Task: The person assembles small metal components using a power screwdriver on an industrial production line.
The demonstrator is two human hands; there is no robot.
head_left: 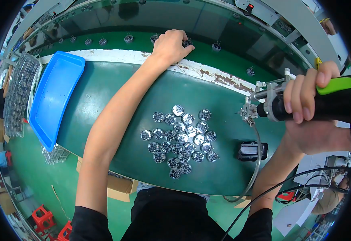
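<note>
My left hand (170,47) reaches over the table's far edge to the green conveyor belt. Between its thumb and fingers is a small round electronic part (188,42), partly hidden. At the right, my right hand (306,98) is wrapped round a black cylindrical tool (324,107) with a green lever (336,85). A metal nozzle assembly (248,111) sticks out of the tool's left end, and a clear hose (259,148) hangs from it. Several round silver circuit parts (182,137) lie grouped in the middle of the dark green table (103,86).
More small parts (128,38) stand spaced along the belt. A chipped white ledge (207,73) divides belt from table. To the left is a blue tray (47,108) beside stacked clear trays (20,94). A black-and-grey block (252,151) sits near the hose; black cables (284,182) cross lower right.
</note>
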